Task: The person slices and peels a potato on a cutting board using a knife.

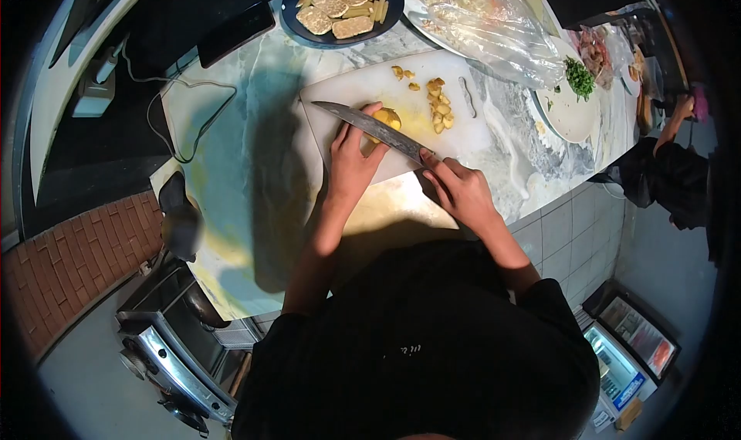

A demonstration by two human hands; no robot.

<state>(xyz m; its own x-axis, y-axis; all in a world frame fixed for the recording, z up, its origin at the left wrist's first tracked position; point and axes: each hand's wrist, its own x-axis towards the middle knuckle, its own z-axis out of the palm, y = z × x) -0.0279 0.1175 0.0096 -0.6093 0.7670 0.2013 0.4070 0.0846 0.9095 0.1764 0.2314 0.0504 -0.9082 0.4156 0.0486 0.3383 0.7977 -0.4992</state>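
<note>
1. While the right hand (461, 193) clasps the knife (370, 123), the left hand (352, 166) has its grip on a yellow root (390, 117), perhaps ginger, part-hidden by the blade, on the chopping board (347, 85).
2. Slicing seems in hand.
3. The next cut calls for tucked fingertips.

The handle of the knife (356, 119) is covered by the right hand (461, 189), and the yellow piece (390, 118) is partly masked by the knife and the left hand (355, 162). The dark plate (394, 14) and the plastic bag (498, 35) are cut off by the top edge, the bag's contents being obscured by its glossy folds. The lettering (413, 350) on the shirt (417, 309) cannot be read, and the dark object (181, 224) at the counter's (224, 139) left end is too blurred to be identified.
</note>
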